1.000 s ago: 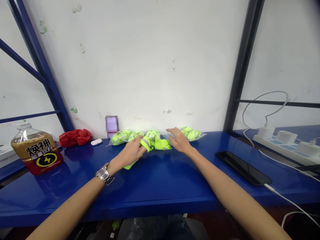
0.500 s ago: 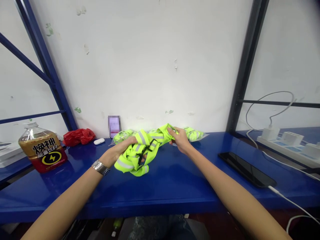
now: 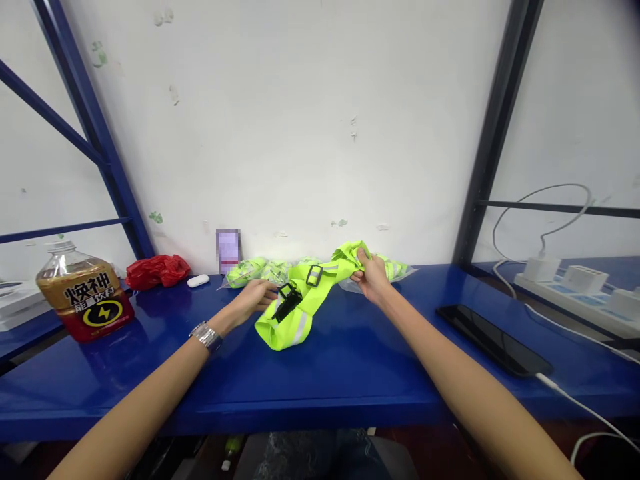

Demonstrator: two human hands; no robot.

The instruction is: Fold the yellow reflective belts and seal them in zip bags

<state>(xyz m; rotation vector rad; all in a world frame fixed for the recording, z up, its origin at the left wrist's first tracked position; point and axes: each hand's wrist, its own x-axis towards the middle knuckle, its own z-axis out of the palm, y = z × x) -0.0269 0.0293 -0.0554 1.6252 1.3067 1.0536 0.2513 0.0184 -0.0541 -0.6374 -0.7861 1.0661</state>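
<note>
A fluorescent yellow-green reflective strap [image 3: 320, 300] with silver-grey bands stretches between my two hands above the blue table. My right hand [image 3: 374, 275] is closed round its bunched upper end, thumb on top. At the other end, my left hand [image 3: 254, 298], with a metal watch on its wrist, has its fingers closed at the edge of a black buckle [image 3: 287, 302]. Below that buckle the strap hangs in a wide loop. A second black piece, a square slider [image 3: 314, 275], sits midway along the strap. My left fingertips are partly hidden behind the buckle.
Bagged yellow-green straps [image 3: 247, 270] lie along the wall. To the left are a drink bottle [image 3: 87, 293], a red plastic bag [image 3: 157, 271] and a white case [image 3: 199, 281]. On the right lie a charging phone [image 3: 493, 339] and a power strip [image 3: 580, 300] with cables.
The bundled strap has come partly loose into a longer stretch with a hanging loop. My left hand has shifted off the bundle to the buckle; my right hand has moved slightly right.
</note>
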